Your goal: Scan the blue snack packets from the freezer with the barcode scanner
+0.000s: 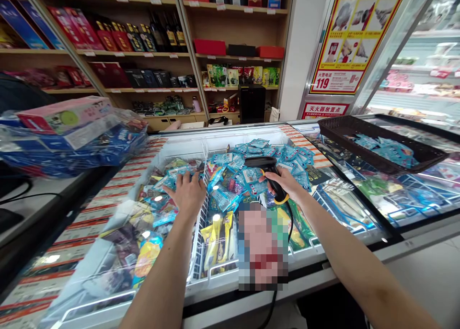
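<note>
From where I stand, the right-hand grip (285,184) wraps the handle of a black plastic handheld scanner with yellow trim (262,163), so its trigger is hidden. The left-hand grip (189,190) covers part of the shiny blue plastic packets (163,179) under it. A blurred patch of coarse coloured squares (263,247) masks whatever lies there. Both bare forearms (161,271) are cut off below. The red-and-yellow rectangular poster (359,37) loses its top; its smallest print and the little white shelf labels (155,1) are unreadable.

Blue packets (289,153) are gleaming in glossy plastic, the scanner (276,181) is showing smooth plastic, and the basket (339,129) is looking rough, woven and dull!
</note>
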Available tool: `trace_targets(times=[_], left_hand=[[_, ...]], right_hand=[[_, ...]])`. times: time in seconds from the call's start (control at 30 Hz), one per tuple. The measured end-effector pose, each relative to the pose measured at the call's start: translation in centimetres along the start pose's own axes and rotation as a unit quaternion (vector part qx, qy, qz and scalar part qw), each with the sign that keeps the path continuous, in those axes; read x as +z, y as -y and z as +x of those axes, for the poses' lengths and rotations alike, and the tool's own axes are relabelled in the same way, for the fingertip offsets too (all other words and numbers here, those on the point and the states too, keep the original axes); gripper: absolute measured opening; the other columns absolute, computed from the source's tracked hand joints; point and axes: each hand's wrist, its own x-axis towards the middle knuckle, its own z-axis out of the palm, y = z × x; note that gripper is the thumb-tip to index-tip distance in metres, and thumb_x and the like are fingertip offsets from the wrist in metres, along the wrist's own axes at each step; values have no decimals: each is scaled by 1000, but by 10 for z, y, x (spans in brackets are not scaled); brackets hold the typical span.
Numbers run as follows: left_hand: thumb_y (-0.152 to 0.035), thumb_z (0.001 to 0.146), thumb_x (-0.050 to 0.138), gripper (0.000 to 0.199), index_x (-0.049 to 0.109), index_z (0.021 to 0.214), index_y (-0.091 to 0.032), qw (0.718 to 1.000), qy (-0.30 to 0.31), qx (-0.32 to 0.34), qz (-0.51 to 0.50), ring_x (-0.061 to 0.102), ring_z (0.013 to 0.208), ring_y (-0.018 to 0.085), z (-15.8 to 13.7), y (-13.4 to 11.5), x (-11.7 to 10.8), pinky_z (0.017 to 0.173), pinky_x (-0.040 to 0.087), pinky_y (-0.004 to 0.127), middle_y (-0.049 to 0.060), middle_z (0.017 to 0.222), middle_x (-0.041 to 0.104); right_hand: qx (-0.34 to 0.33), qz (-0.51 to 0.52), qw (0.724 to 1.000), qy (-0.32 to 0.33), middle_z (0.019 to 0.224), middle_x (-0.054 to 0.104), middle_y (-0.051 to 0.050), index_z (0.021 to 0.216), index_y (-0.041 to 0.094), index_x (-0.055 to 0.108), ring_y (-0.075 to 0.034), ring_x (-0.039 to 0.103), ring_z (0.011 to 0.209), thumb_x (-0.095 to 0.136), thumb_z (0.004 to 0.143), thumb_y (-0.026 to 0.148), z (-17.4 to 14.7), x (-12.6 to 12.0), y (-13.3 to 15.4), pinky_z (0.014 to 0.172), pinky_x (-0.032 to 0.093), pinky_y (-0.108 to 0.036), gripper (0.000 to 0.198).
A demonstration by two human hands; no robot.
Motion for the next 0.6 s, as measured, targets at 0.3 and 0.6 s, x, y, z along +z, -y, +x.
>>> trace_targets(times=[0.3, 0.6], left_hand=[[-28, 94, 26, 47, 47, 136, -21, 995, 15, 97, -1, 24, 142, 24, 0, -15, -8, 111, -7, 63, 10, 147, 41], [-32, 95, 24, 52, 35, 144, -19, 986, 107, 127, -30, 20, 144, 25, 37, -49, 16, 113, 8, 60, 11, 153, 30]], right_hand=[[7, 3, 1000, 6, 94, 70, -8, 97, 18, 57, -9, 56, 47, 67, 72, 52, 6, -5, -7, 39, 44, -23, 44], [7, 8, 1000, 0, 92, 70, -7, 95, 18, 57, -9, 55, 46, 68, 71, 52, 4, -4, -2, 39, 43, -24, 43]])
